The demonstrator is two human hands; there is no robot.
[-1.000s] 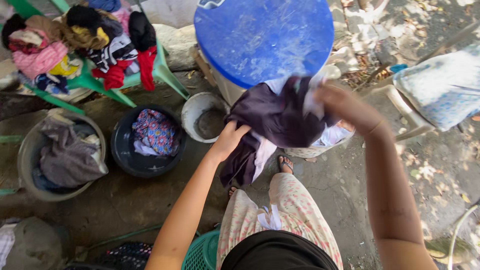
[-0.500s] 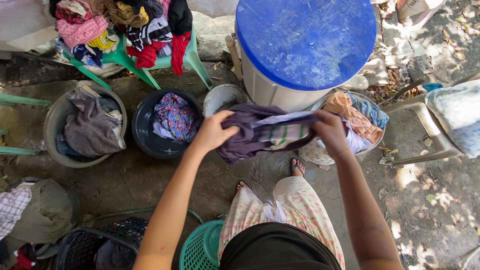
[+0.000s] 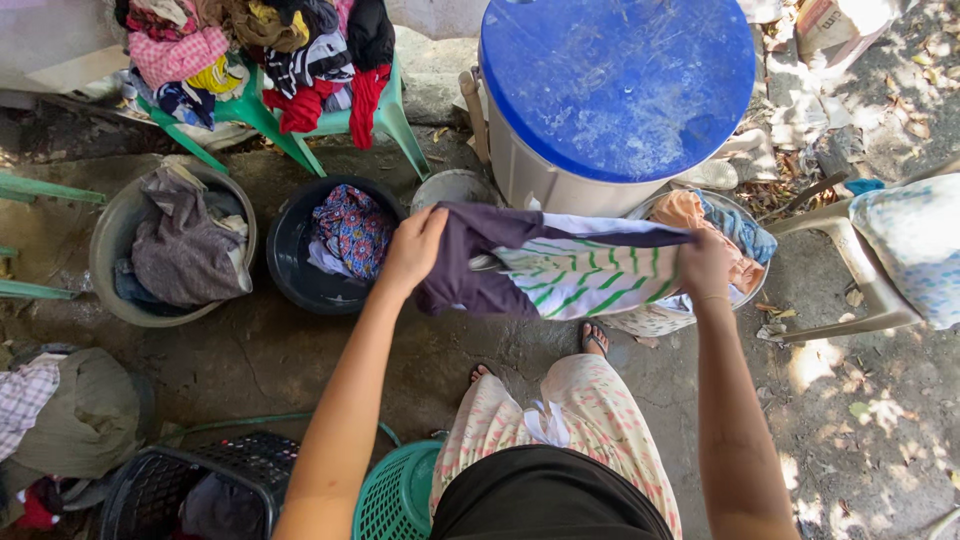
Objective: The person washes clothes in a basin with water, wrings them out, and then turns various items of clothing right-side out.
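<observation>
Blue drum lid [image 3: 617, 85], black basin [image 3: 300, 285] (floral cloth inside).

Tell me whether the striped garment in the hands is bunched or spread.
Spread: the garment is stretched flat between the left hand and right hand, green stripes showing.

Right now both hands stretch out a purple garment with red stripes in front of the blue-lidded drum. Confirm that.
Not quite: the stripes are green, not red. The head view shows the left hand and right hand stretching the purple garment before the blue-lidded drum.
</observation>
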